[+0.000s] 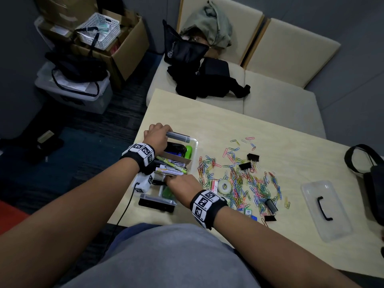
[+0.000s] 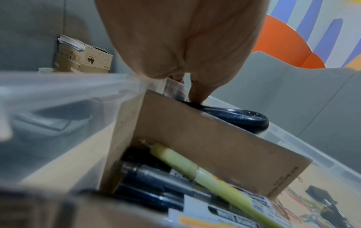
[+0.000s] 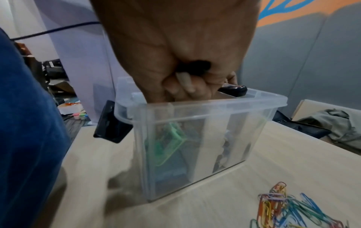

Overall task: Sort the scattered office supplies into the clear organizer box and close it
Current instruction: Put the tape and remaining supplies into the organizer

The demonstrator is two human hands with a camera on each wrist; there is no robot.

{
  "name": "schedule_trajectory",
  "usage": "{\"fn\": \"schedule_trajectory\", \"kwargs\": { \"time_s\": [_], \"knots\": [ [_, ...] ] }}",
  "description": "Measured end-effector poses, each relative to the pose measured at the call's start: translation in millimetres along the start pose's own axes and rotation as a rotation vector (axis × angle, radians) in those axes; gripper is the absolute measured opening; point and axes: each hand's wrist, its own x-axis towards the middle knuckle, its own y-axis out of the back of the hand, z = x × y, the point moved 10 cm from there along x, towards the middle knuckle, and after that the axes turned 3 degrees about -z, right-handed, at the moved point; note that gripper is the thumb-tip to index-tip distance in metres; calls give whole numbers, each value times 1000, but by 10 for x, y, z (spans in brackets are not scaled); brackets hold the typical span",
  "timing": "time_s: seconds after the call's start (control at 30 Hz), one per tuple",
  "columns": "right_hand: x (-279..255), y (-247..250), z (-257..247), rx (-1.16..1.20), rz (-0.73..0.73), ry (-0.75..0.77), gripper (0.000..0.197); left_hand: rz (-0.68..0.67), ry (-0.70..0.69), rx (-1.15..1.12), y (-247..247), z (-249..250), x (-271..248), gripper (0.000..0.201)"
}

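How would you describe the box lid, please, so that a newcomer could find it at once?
Start at the pale wooden table and pass the colourful heap of paper clips towards its right end. There the lid lies flat and alone: a clear plastic rectangle with a black handle, unlike the small loose items nearby.

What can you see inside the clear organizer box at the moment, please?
Inside the clear organizer box: markers and a yellow-green pen beside a cardboard divider, black scissors handles behind it. Both hands cover the rest.
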Motion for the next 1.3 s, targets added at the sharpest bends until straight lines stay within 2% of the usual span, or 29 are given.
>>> {"fn": "schedule_trajectory", "kwargs": {
  "time_s": [0.17,0.4,0.57,0.67,0.83,1.0,1.1,1.2,1.3],
  "knots": [
    [1,11,52,92,39,1,26,-5,1,-8,0,4,-8,33],
    [-2,67,379,533,14,-13,19,-4,6,-10,-5,-4,-11,34],
    [-6,231,628,646,64,-38,28,-23,-15,-55,2,-29,4,41],
    [19,318,716,625,81,-62,41,-48,-41,-61,-5,-39,14,49],
    [196,421,601,439,116,-38,24,-42,-44,-47,-15,-38,19,51],
    [385,324,419,422,126,-27,41,-42,-44,-24,-1,-20,13,54],
    [398,244,381,413,122,-38,38,-38,-44,-21,0,-27,5,56],
    [383,224,368,381,149,-36,27,-33,-53,-21,-4,-24,-1,57],
    [351,225,359,385,179,-26,27,-27,-58,-15,-3,-25,-9,57]
  ]
}}
